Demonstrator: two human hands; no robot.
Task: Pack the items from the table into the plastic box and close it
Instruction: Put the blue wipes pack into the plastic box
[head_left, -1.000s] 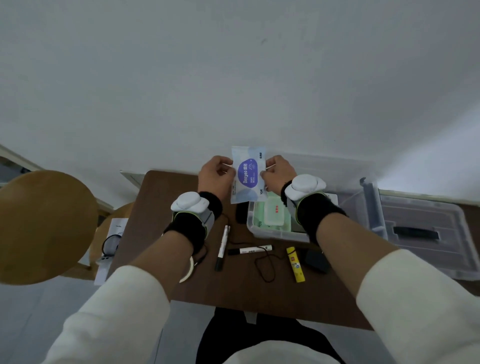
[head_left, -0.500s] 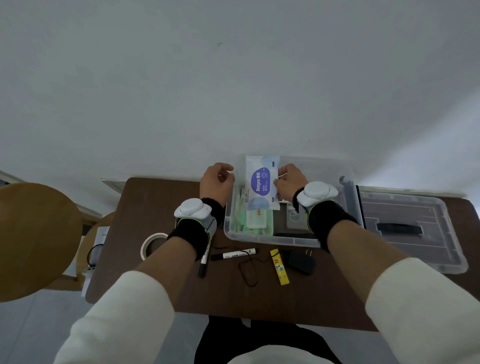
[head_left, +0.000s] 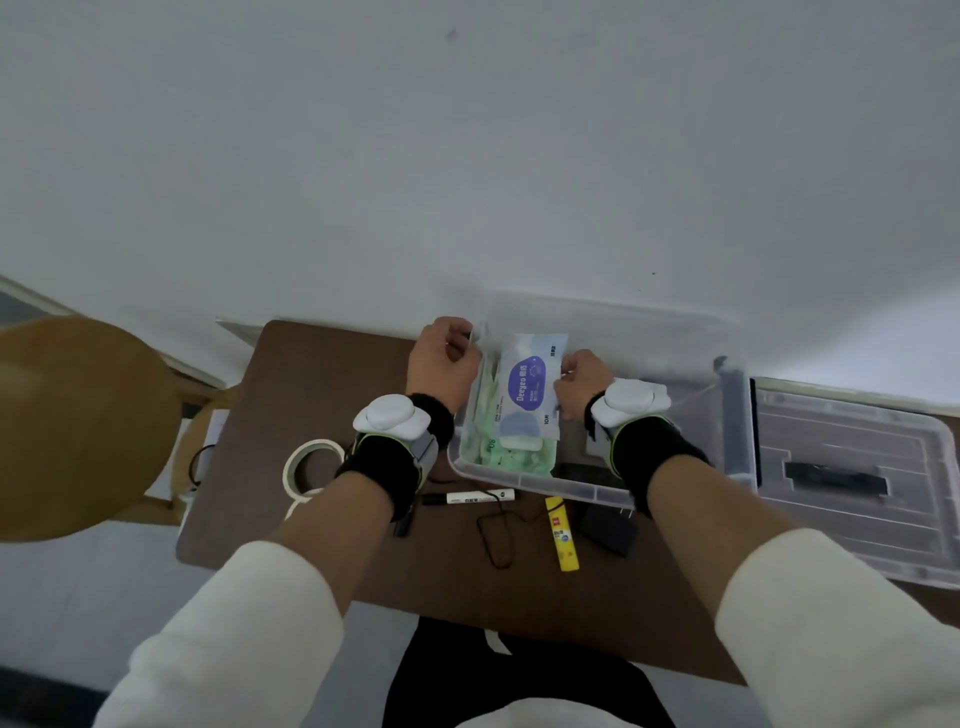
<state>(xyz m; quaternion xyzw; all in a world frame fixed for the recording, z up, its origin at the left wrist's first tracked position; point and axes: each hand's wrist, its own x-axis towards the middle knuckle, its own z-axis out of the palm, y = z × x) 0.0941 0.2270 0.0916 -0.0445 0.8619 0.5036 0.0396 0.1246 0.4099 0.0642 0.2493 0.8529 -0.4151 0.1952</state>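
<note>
Plain white wall, small dark brown table pushed up against it, a round wooden stool off to the left. The clear plastic box sits at the back of the table, with its lid lying flat just to the right of it.

What's changed: a second ago the white-and-purple wipes pack was held up in the air in front of the wall, pinched by both hands. Now it's down inside the box, lying on top of the green wipes pack in the left part. So that item is basically packed.

The right hand is curled with its fingertips on the pack's right edge, looks like a light pinch. The left hand has come off the pack and is loosely closed at the box's left rim; can't really tell if it's gripping the rim or just resting there.

Plenty left to do, I'd say. Outside the box on the table: a roll of tape, a black-and-white marker, a thin black cord, a yellow glue stick and a black charger. Lid stays off until those go in.
</note>
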